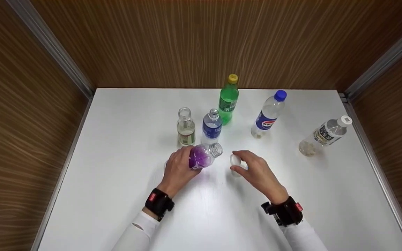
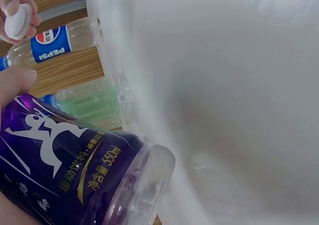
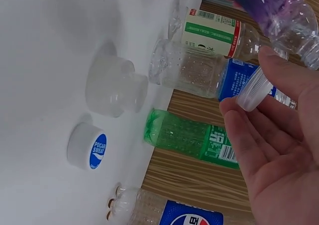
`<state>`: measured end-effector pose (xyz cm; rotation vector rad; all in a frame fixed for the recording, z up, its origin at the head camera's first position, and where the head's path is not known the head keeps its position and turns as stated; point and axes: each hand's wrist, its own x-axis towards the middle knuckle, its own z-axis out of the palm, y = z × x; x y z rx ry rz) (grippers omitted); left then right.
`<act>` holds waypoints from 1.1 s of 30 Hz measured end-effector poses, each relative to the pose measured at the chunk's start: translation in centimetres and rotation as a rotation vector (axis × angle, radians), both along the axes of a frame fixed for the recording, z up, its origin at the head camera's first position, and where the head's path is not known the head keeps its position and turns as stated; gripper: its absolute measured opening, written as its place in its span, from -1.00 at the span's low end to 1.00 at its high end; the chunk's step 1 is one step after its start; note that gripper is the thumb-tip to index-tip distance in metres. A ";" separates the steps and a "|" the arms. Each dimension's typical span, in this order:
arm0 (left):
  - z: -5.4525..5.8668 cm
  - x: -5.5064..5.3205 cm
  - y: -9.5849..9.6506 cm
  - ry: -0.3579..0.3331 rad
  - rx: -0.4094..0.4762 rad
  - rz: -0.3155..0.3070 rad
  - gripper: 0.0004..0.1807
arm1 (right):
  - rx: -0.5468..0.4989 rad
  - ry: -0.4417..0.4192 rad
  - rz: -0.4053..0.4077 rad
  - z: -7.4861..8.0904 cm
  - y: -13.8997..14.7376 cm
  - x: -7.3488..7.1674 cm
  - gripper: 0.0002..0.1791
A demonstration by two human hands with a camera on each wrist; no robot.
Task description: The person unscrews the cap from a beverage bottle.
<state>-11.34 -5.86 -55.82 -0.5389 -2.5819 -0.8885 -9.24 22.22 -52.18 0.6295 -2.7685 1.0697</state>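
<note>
My left hand (image 1: 178, 169) grips a clear bottle with a purple label (image 1: 200, 157) round its body. The bottle is tilted, its uncapped mouth pointing right toward my other hand. Between thumb and fingers, my right hand (image 1: 258, 172) pinches a translucent white cap (image 3: 252, 89), apart from the bottle's mouth. On the table below the right hand, the right wrist view shows a translucent stepped cap-like piece (image 3: 112, 87) and a white cap with a blue Pocari Sweat top (image 3: 87, 146). The left wrist view shows the purple label (image 2: 55, 155) close up.
Behind the left hand stand an uncapped clear bottle (image 1: 186, 127) and an uncapped blue-labelled bottle (image 1: 211, 127). A green bottle with a yellow cap (image 1: 228, 99) is farther back. To the right stand a Pepsi bottle (image 1: 268, 113) and a white-capped bottle (image 1: 325, 136). Wood-patterned panels (image 1: 201, 42) surround the white table.
</note>
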 end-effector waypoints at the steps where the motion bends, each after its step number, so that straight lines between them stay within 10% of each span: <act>1: 0.0 0.0 0.0 0.007 0.005 -0.001 -0.28 | 0.012 -0.006 0.000 -0.2 -0.1 0.0 -0.49; 33: 0.0 -0.2 -0.9 0.014 0.041 0.017 -0.26 | 0.318 0.164 0.160 -5.4 -1.9 -1.5 -0.55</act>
